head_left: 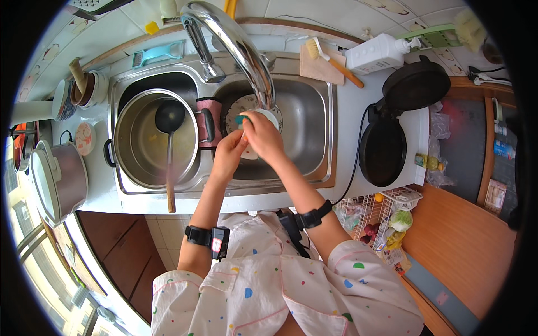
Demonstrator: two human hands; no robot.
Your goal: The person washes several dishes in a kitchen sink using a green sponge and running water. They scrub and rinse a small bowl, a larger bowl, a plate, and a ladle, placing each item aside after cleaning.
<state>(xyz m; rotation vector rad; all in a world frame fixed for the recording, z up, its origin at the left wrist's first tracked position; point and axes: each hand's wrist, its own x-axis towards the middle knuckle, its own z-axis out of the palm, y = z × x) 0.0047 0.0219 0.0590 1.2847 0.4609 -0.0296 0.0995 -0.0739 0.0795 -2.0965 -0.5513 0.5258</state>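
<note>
My left hand (pixel 229 153) and my right hand (pixel 264 136) meet over the right basin of a steel double sink (pixel 309 113), below the chrome faucet (pixel 250 52). Between my left fingertips is a thin whitish item, mostly hidden by the fingers. A teal scrub pad (pixel 241 119) pokes out at my right fingertips. Under the hands lie a patterned plate (pixel 235 111) and a white bowl (pixel 272 116), partly covered. Left of them a large steel pot (pixel 138 143) rests over the left basin, holding cloudy liquid and a black ladle (pixel 170 116).
A pink cloth (pixel 202 140) hangs over the divider behind the pot handle. Right of the sink an electric griddle (pixel 383 151) stands with its lid raised. Behind are a scrub brush (pixel 336 67) and white pump bottle (pixel 374 54). A rice cooker (pixel 63 180) stands left.
</note>
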